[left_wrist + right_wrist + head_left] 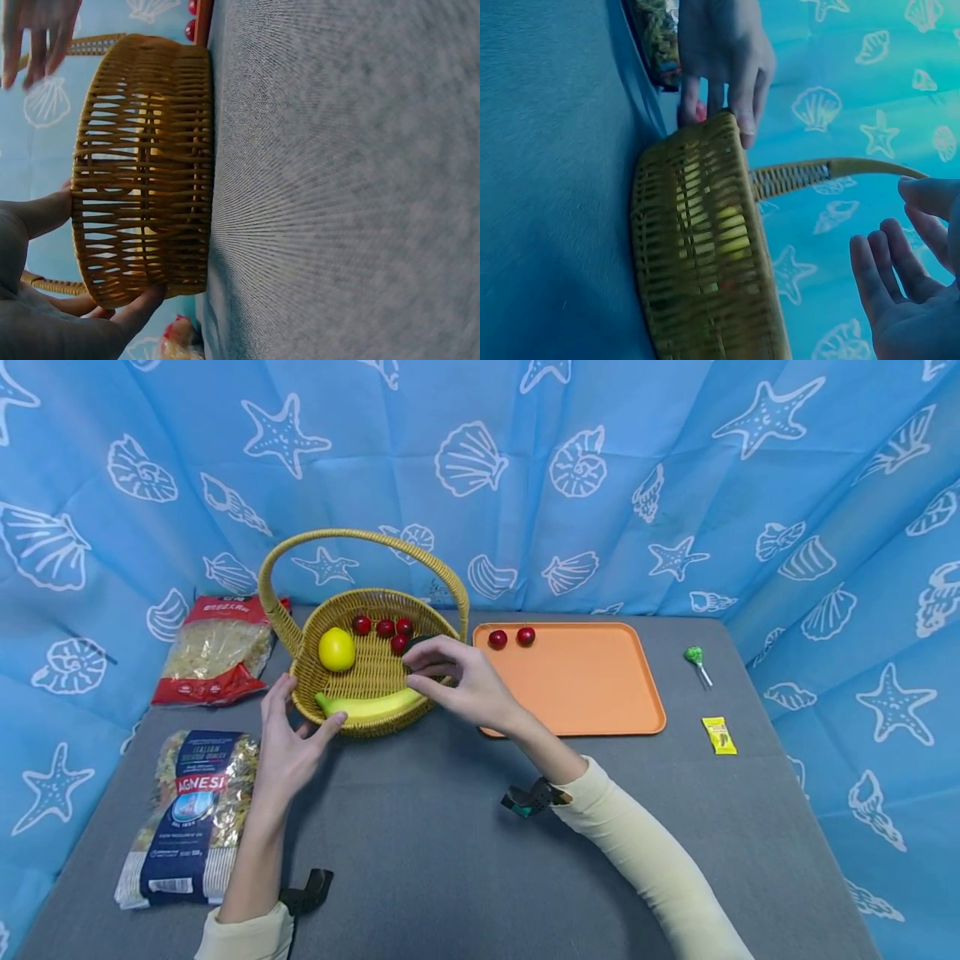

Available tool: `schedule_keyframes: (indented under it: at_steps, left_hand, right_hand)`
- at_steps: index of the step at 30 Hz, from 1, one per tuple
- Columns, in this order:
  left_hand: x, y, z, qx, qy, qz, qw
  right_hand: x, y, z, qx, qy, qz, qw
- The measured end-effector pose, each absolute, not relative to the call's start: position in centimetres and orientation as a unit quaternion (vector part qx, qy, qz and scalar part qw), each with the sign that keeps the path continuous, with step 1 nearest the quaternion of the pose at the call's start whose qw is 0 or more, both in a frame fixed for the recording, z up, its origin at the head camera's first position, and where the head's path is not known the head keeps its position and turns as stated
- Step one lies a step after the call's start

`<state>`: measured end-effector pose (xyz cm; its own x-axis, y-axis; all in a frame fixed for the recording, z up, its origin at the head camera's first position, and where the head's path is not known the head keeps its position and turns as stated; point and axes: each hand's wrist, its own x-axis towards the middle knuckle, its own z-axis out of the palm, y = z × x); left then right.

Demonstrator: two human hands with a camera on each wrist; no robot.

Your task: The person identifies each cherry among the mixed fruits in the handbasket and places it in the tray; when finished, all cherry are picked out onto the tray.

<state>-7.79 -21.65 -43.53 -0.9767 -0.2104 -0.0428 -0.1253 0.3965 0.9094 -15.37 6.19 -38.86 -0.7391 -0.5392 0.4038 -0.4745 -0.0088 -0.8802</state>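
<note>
A wicker basket [375, 597] with a tall handle stands at the table's back left. Inside lie a yellow lemon-like fruit [337, 650], several red cherries [385, 627], a banana [367, 707] and a dark item [417, 642] partly covered by my right hand. With thumb at the rim and fingers against the outer wall, my left hand [288, 747] grips the basket's left side. My right hand [465, 681] is held over the basket's right edge. In the right wrist view its fingers [870, 270] are loosely bent, with nothing between them.
Right of the basket lies an orange tray [577, 685] with two cherries [512, 637]. A lollipop [697, 665] and a small yellow packet [719, 736] are farther right. At left are a red-and-clear bag [217, 652] and an Agnesi pasta bag [191, 818]. A blue curtain [525, 527] stands behind.
</note>
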Motion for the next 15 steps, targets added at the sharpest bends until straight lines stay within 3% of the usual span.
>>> schedule_keyframes:
  at_steps: [15]
  left_hand:
    - [-7.8, -21.8, -43.5, 0.098, -0.835, -0.541, 0.025]
  right_hand:
    - [-20.8, -1.1, -40.1, -0.308, 0.802, -0.507, 0.074]
